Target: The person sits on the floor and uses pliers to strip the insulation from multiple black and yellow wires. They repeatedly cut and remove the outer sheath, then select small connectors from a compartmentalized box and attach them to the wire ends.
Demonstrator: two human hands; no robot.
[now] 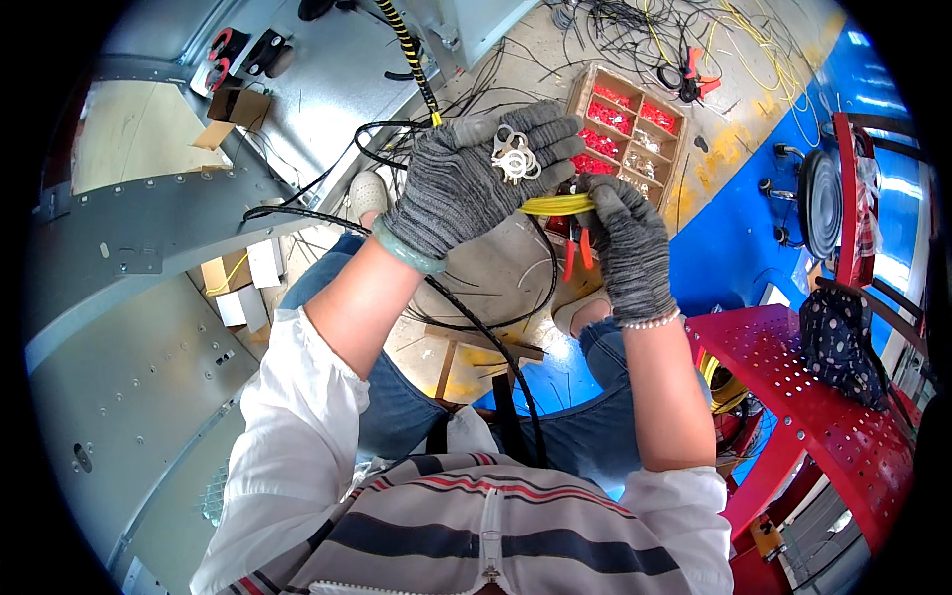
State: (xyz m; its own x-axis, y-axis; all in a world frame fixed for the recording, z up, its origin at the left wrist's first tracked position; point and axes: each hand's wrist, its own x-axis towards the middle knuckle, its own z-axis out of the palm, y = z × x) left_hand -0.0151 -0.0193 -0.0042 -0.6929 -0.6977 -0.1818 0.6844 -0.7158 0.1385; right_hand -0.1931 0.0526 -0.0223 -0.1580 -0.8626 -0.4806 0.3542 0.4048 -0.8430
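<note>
Several white rings (516, 159) loose on left hand (456, 174), palm up, fingers extended: probably light, slippery; pinch by rims. Right hand (627, 233) grasps yellow wire bundle (555, 205) just below: likely springy; hold all strands together.

Divided box (681, 145) on floor (716, 124)

I'm counting one divided box (681, 149); near box: two gloved hands (446, 178) (627, 248), one yellow bundle (555, 205), two red-handled tools (586, 249) (708, 85).
</note>
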